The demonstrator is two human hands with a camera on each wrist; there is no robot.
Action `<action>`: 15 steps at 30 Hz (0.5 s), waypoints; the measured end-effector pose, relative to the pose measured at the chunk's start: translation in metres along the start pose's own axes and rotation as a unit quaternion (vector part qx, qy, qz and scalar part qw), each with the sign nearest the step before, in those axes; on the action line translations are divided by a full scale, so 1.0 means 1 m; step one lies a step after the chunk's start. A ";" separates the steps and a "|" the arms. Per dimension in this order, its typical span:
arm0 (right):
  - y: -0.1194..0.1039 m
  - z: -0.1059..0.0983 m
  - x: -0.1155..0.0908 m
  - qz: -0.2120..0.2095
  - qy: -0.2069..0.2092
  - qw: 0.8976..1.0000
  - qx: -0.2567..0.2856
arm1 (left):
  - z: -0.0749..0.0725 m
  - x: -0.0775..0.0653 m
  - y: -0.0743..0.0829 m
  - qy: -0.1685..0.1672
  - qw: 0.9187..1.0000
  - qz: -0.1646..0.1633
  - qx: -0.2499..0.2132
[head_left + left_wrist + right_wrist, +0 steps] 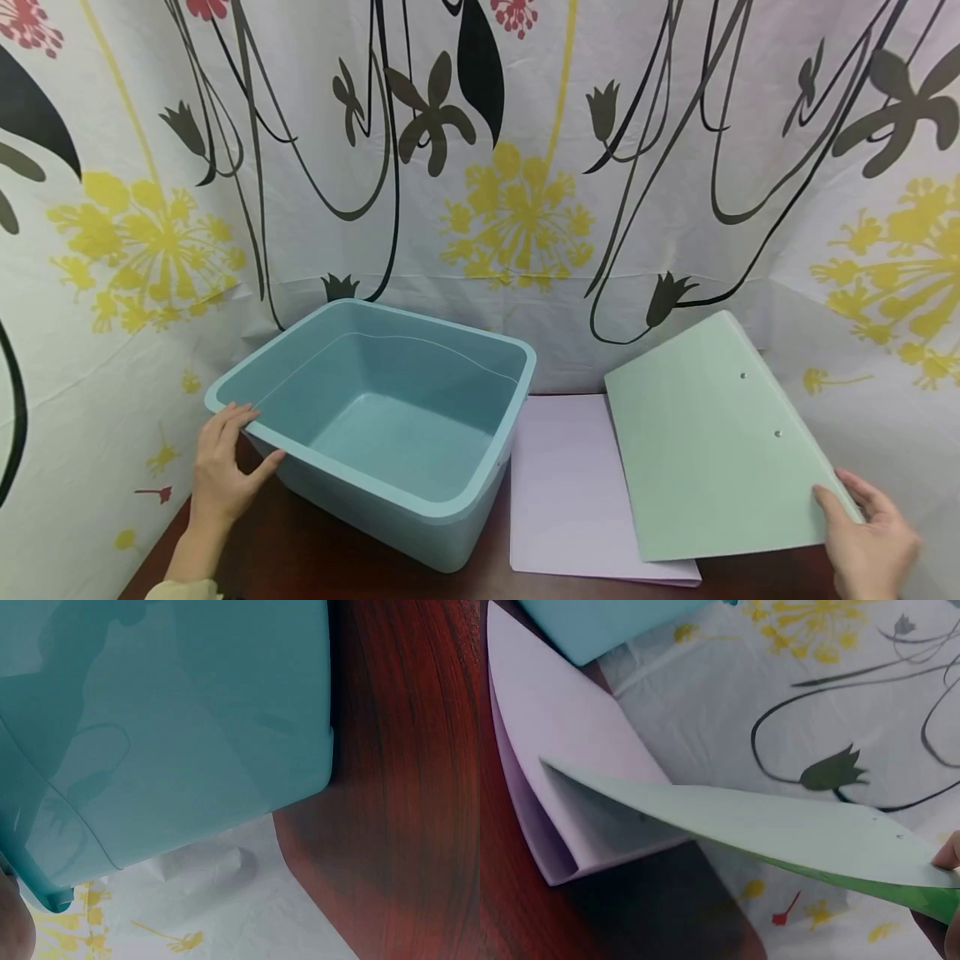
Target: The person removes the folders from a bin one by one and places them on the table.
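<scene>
A light blue plastic bin [390, 500] stands on the table at the left of centre, its inside bare. My left hand [221, 475] holds its near left rim, fingertips over the edge and thumb against the outer wall. In the left wrist view the bin's side [187, 735] fills much of the picture. My right hand [873, 533] pinches a pale green file folder [720, 450] by its lower right edge, thumb on the front face. Two small rivets show near its spine. The folder is tilted, partly over a lilac folder [562, 492] lying beside the bin.
A dark reddish-brown wooden table [405, 787] lies beneath everything. White cloth [525, 350] printed with flowers hangs close behind and at both sides. In the right wrist view the lilac folder [570, 727] gapes slightly along its near edge.
</scene>
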State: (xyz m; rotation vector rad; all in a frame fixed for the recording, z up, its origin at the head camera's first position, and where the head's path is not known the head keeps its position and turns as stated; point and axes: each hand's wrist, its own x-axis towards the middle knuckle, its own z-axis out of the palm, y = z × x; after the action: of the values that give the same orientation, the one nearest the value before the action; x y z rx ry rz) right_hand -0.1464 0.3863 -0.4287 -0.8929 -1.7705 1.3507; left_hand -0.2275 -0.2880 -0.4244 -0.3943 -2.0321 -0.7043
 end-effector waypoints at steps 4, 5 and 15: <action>0.010 0.000 0.007 0.023 -0.017 0.995 -0.093 | 0.000 0.000 0.000 0.000 1.000 0.000 0.002; 0.013 0.000 0.009 0.029 -0.022 0.993 -0.110 | 0.000 0.000 0.000 0.000 1.000 0.000 0.003; 0.040 -0.003 0.032 0.049 -0.064 0.977 -0.197 | 0.000 -0.001 -0.001 -0.001 1.000 -0.002 0.006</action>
State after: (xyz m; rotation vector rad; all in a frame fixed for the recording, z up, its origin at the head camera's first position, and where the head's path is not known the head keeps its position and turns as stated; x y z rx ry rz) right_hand -0.1557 0.4238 -0.4631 -1.1375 -2.1643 1.1561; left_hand -0.2279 -0.2886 -0.4252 -0.3851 -2.0393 -0.6944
